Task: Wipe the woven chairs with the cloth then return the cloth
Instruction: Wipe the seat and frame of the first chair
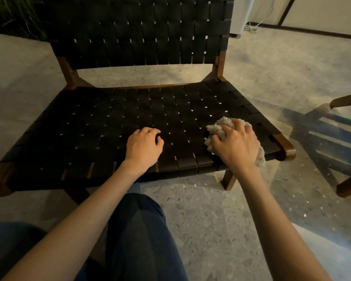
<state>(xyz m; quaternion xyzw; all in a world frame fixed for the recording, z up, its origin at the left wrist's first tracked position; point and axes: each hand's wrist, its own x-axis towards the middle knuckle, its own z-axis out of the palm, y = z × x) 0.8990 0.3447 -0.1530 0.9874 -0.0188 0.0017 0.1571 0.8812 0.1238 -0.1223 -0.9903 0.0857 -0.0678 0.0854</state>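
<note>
Nearest, at six o'clock, a knee [138,236] in dark blue trousers points toward the chair, with speckled stone floor [211,220] on either side of it. Two bare forearms reach forward from the lower corners. The left hand [143,146] rests on the front middle of the seat [101,126], fingers curled under loosely and holding nothing. Just to its three o'clock, apart from it, the right hand [236,144] presses down on a crumpled beige cloth [219,128], fingers curled over the bundle and gripping it; cloth shows past the fingertips and again beneath the heel of the hand. The cloth sits on the seat's front right part, near the rounded wooden corner [287,152]. The chair [142,35] is woven from wide black straps on a brown wooden frame, its backrest rising at twelve o'clock beyond an open gap. At three o'clock, wooden parts of a second chair [348,100] enter from the edge. Far off at one o'clock, a white cable [251,27] lies by the wall.
</note>
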